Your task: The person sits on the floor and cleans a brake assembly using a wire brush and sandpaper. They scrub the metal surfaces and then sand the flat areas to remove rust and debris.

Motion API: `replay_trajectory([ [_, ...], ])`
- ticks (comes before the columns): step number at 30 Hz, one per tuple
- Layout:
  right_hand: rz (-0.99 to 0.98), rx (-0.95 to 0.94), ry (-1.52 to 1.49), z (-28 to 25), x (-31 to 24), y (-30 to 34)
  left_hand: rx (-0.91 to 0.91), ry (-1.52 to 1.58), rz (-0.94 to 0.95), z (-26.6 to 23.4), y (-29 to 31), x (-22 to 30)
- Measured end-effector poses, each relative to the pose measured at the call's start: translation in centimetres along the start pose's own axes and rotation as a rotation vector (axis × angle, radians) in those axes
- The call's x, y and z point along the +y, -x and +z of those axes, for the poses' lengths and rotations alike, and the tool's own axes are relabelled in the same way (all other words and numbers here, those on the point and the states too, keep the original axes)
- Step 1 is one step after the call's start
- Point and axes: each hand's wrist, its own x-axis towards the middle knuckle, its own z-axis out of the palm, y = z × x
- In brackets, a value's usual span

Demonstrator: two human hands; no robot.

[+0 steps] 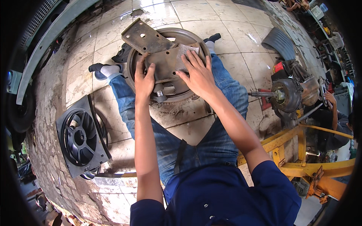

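Note:
A rusty brown metal bracket (162, 64) with several round holes lies across a round metal wheel rim (132, 62) between my legs. My left hand (144, 81) grips the bracket's near left edge, thumb on top. With fingers spread and flat, my right hand (200, 75) presses on a grey, rough sheet like sandpaper (183, 54) on the bracket's right part. Part of that sheet is hidden under the fingers. Just below my left hand, a hammer head (160, 93) rests by the rim's near side; its handle cannot be made out.
A black radiator fan (79, 136) in its shroud stands at the left. To the right are a greasy axle hub (284, 94), a yellow metal frame (298, 165) and a curved dark mudguard-like sheet (279, 43). Another person's hand (330, 98) shows at the far right. Cracked tiles (196, 130) cover the floor.

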Motion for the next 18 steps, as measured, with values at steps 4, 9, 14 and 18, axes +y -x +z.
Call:
replay_trajectory([
  [4, -0.005, 0.006, -0.003, 0.2, -0.2, -0.2, 0.012, -0.016, 0.011, 0.0, -0.2, -0.1],
  [9, -0.026, -0.046, -0.018, -1.1, -0.5, 3.4, 0.013, -0.027, 0.004, -0.2, 0.1, -0.1],
  [14, -0.043, -0.036, -0.016, -1.0, -0.7, 3.1, -0.017, -0.029, 0.027, -0.2, 0.1, -0.1],
  [18, -0.014, -0.010, -0.045, -0.1, -0.6, -0.3, -0.019, -0.009, -0.011, 0.1, 0.2, 0.7],
])
